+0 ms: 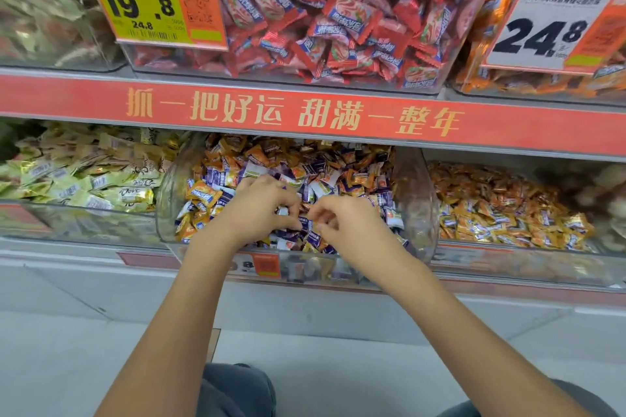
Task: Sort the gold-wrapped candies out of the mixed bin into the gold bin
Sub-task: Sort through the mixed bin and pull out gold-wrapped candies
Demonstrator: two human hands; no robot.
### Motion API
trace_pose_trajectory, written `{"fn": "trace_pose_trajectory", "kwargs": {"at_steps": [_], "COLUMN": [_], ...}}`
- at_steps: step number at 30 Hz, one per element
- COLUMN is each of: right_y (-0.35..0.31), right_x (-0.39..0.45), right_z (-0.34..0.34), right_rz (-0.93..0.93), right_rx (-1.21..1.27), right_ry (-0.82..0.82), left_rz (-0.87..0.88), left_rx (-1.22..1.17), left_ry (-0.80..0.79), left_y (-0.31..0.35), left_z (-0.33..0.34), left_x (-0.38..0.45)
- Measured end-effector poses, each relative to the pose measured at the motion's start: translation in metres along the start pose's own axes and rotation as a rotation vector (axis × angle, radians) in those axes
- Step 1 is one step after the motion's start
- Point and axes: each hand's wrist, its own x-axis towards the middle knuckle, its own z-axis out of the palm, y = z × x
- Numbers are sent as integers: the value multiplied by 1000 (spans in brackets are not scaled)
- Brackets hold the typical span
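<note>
Rummaging: left hand (261, 210) and right hand (342, 223), fingers curled pinching among small gold-wrapped candies (203, 195) inside clear plastic mixed bin (169, 193). Judged light, crinkly, slippery; best pinched by the wrapper ends.

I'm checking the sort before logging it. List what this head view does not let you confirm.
- Left hand: fingers curl into the mixed bin; whether they pinch a candy is hidden by the hand.
- Right hand: fingertips sit among wrappers; its hold is unclear.
- Mixed bin's price tag: partly covered by the forearms.
- Gold bin: far right blurred.
</note>
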Motion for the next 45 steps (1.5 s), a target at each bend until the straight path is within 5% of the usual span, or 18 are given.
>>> {"fn": "trace_pose_trajectory", "kwargs": {"at_steps": [5,11,15,20,24,28,31,34,37,39,45], "right_y": [2,5,5,21,67,105,80,35,17,19,28], "right_x": [25,34,21,-22,-67,-82,-80,-72,-41,-19,12], "right_z": [5,4,-21,-77,-102,-106,-97,-72,-50,-39,-33], "right_rz": [-22,-99,-80,62,225,490,201,-92,45,84,110], "right_rx": [-124,-302,-48,267,173,-158,-231,-54,245,171,-115], "right_ry": [-338,-525,-326,234,633,570,688,433,-146,-429,-661], "left_rz": [6,31,20,66,242,218,224,209,212,190,126], "left_rx": [1,32,0,-102,-211,-262,-158,-149,-137,-156,-189], "left_ry": [-12,-62,-56,52,-1,-314,-308,-266,-222,-195,-234], "left_y": [2,3,6,21,49,56,50,46,40,35,32], "left_z": [-4,-6,-8,-6,4,14,20,22,21,18,6], "left_x": [-2,-7,-8,-5,1,15,27,33,31,28,19]}}
